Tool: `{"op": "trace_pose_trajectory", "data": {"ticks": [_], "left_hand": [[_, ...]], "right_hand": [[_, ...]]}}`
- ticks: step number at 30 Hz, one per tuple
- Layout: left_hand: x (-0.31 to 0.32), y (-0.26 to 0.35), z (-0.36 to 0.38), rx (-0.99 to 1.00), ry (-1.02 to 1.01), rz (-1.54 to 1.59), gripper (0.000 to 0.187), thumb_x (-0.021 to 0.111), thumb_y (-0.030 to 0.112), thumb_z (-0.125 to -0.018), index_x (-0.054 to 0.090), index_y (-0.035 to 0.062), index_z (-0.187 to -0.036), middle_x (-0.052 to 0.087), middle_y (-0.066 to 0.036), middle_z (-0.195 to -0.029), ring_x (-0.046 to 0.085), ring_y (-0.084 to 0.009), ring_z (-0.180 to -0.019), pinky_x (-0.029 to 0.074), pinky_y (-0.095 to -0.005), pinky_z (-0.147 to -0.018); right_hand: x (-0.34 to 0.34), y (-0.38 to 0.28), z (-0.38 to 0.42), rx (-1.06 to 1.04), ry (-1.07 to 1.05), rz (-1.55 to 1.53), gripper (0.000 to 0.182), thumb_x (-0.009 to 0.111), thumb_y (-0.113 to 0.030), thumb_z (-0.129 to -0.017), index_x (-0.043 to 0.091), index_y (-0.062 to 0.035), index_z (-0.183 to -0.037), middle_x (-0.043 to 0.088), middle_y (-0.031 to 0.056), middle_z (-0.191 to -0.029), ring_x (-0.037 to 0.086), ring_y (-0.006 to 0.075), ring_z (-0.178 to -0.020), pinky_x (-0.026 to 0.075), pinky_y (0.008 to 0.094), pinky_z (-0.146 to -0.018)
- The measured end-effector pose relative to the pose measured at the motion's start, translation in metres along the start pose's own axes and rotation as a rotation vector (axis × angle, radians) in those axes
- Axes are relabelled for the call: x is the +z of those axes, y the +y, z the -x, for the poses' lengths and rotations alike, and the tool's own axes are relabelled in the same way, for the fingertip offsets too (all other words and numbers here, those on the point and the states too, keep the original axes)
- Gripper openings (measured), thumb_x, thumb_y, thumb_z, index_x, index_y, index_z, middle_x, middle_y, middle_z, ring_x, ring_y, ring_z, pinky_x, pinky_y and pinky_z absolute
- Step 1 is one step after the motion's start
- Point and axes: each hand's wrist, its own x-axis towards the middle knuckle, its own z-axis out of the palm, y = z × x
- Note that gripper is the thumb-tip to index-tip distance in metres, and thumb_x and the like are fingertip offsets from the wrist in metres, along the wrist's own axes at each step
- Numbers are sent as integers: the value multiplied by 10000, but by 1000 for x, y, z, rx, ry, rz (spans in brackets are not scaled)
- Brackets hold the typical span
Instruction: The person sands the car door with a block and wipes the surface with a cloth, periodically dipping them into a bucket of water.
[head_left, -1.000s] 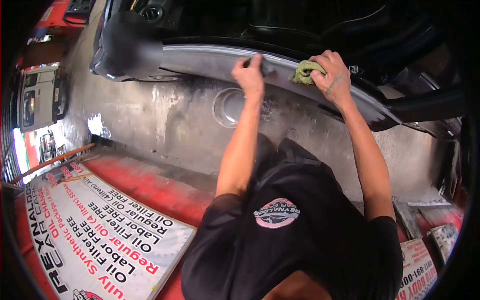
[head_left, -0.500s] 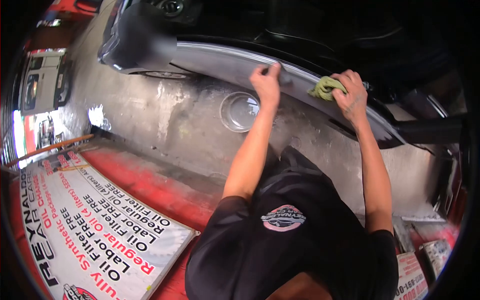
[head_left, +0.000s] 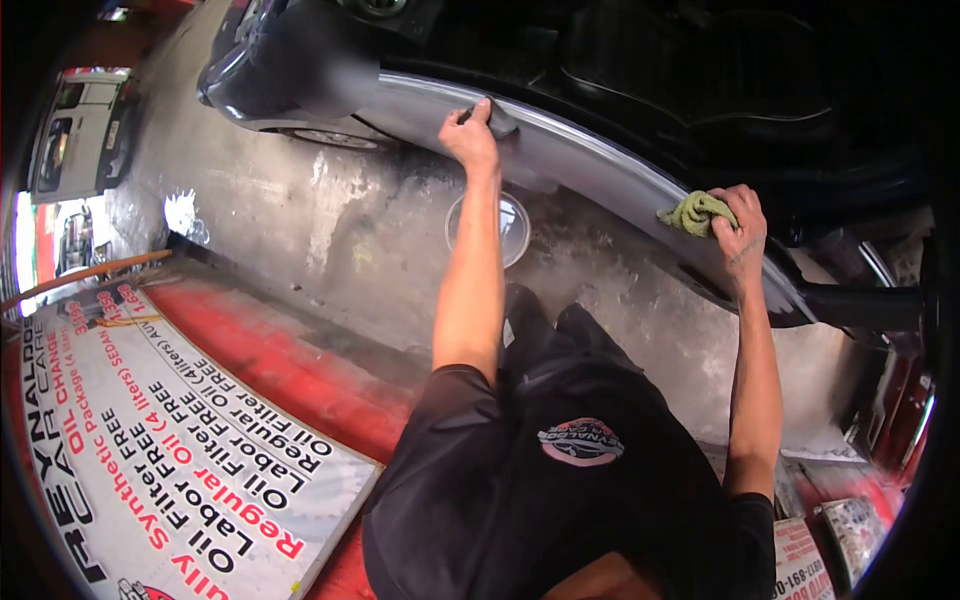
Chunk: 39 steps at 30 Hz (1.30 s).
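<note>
Head view, hands holding dark pad, green cloth

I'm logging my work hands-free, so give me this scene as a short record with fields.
left hand: gripping a dark pad at the car panel
right hand: holding a green cloth at the panel's upper edge
surface: gray car panel
floor: round container, partly behind the left forearm
beside the person: printed sign with oil change prices
background: light-colored van

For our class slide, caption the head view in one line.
Left hand with a dark block, right hand with a green cloth, at a car panel.
</note>
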Motion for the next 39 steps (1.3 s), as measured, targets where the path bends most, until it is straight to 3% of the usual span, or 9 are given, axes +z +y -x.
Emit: {"op": "trace_pose_trajectory", "data": {"ticks": [4,10,13,25,29,32,35,37,39], "left_hand": [[-6,-5,11,213,-60,-320,226,835,91,-847,700,-89,-865,707,-96,-804,624,-158,-779,521,-353,-777],[-10,8,-8,41,-107,-179,176,822,77,-860,737,-76,-885,729,-71,-806,620,-150,-772,507,-345,-730],[-6,-2,12,161,-135,-353,181,827,78,-849,734,-75,-878,720,-66,-793,616,-139,-774,506,-339,-731],[-2,9,23,144,-183,-265,141,798,49,-845,694,-35,-800,678,-37,-755,593,-129,-712,486,-317,-678],[-8,2,-8,-50,-124,-22,128,797,40,-829,697,-40,-829,677,-50,-762,597,-130,-751,488,-311,-710],[-5,-13,16,190,-144,-295,135,796,45,-843,686,-31,-823,677,-41,-787,597,-126,-774,490,-300,-739],[-10,-4,10,81,-162,-223,94,782,34,-859,708,-21,-842,702,-54,-794,625,-135,-773,517,-314,-757],[-14,23,-11,-223,-161,87,76,776,27,-862,715,-17,-853,712,-58,-802,629,-135,-755,528,-326,-746],[-11,17,-5,-96,-151,-5,96,740,38,-877,691,-44,-877,699,-83,-797,613,-129,-774,507,-310,-720]], "right_hand": [[3,-3,-4,10,6,-11,392,616,-235,-776,746,10,-1052,631,140,-951,615,314,-940,508,390,-870],[2,0,-4,-9,-23,-26,405,612,-242,-791,738,34,-1058,626,145,-945,605,299,-933,497,379,-867],[2,-4,-5,-8,-23,-37,406,604,-239,-794,732,42,-1058,622,147,-943,604,298,-934,492,375,-870],[2,-3,-6,-31,-17,-58,401,595,-229,-797,728,46,-1056,621,150,-943,605,305,-937,491,381,-866],[-1,-5,-7,-28,-12,-48,399,598,-231,-797,728,43,-1057,622,150,-943,606,306,-934,493,381,-863],[2,-8,-10,-42,0,-32,395,601,-226,-793,728,40,-1055,621,150,-944,607,308,-932,495,381,-862],[1,-6,-6,-18,-5,-36,392,597,-216,-787,731,42,-1051,625,154,-948,609,311,-933,498,380,-863],[1,-5,-5,-22,-8,-14,391,596,-210,-786,732,42,-1052,630,157,-955,614,312,-937,501,377,-868],[1,-4,-6,-17,-5,-13,395,598,-214,-786,732,42,-1055,632,158,-957,616,313,-940,502,379,-872]]}}
